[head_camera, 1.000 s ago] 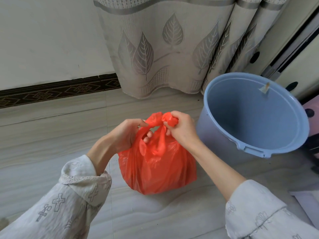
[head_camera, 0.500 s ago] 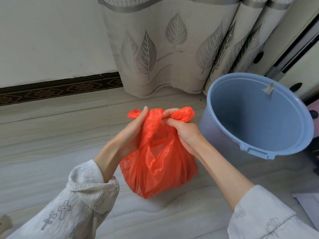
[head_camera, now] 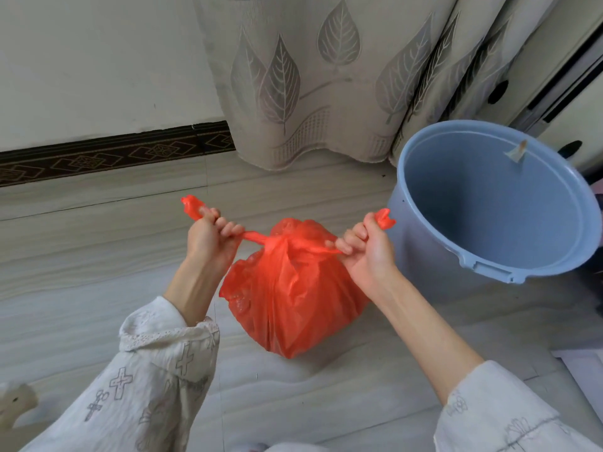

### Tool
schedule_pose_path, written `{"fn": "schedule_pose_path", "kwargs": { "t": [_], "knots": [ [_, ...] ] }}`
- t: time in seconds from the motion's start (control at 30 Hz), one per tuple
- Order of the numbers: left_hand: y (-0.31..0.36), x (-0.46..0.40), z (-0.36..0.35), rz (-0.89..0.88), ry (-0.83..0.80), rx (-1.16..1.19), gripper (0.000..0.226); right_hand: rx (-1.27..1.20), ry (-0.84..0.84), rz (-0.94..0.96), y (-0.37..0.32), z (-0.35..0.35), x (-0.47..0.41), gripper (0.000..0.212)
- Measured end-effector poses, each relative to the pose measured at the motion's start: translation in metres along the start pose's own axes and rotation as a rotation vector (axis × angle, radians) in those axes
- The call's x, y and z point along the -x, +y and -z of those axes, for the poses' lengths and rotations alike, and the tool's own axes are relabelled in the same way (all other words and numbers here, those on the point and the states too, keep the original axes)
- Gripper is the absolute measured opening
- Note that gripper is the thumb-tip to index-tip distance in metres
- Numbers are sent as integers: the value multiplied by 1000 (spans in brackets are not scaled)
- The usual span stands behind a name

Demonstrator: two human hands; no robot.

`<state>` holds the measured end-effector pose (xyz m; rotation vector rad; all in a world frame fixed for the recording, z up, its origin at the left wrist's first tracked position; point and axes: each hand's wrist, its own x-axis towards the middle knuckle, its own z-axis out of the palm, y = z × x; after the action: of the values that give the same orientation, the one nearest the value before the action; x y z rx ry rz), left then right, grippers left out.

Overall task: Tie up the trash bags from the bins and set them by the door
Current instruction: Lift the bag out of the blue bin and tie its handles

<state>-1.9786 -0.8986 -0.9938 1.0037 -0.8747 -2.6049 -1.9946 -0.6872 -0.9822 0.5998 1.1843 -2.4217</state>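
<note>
Left hand (head_camera: pixel 212 238) clenched round one twisted handle of the red trash bag (head_camera: pixel 293 288), right hand (head_camera: pixel 367 247) clenched round the other, both drawn taut sideways from a knot at the bag's top. Bag resting on the pale tiled floor (head_camera: pixel 81 256), just beside the blue bin (head_camera: pixel 496 203). Leaf-patterned curtain (head_camera: pixel 310 76) behind, against the wall.

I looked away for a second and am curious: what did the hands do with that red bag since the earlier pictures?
Both hands moved apart: the left hand pulled one handle of the red plastic trash bag leftward, the right hand pulled the other rightward, drawing a knot tight over the bag's mouth. Each hand kept its grip. The bag stayed on the floor, and the empty round blue plastic bin stayed beside it.
</note>
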Motion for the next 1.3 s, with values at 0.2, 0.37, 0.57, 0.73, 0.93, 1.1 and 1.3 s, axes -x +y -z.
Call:
{"fn": "schedule_pose_path", "kwargs": {
  "t": [0.2,0.37,0.57,0.73,0.93,1.1,1.3],
  "knots": [
    [-3,-21,52,-21,113,-268,40,814,140,235,16,52,-5,52],
    [-8,-22,53,-12,123,-282,39,1048,190,304,3,64,-3,48],
    [-10,-17,33,-62,137,-128,33,805,222,-8,4,58,-3,31],
    [-38,1,26,152,-130,-311,20,684,408,-175,18,53,10,58],
    [-49,9,13,137,-198,-660,12,138,251,-94,29,45,13,17],
    [-41,0,-5,284,-215,-856,35,83,137,-2,26,39,10,18],
    [-53,-1,-14,-41,-162,-941,27,783,223,290,33,27,0,37]
  ]
}}
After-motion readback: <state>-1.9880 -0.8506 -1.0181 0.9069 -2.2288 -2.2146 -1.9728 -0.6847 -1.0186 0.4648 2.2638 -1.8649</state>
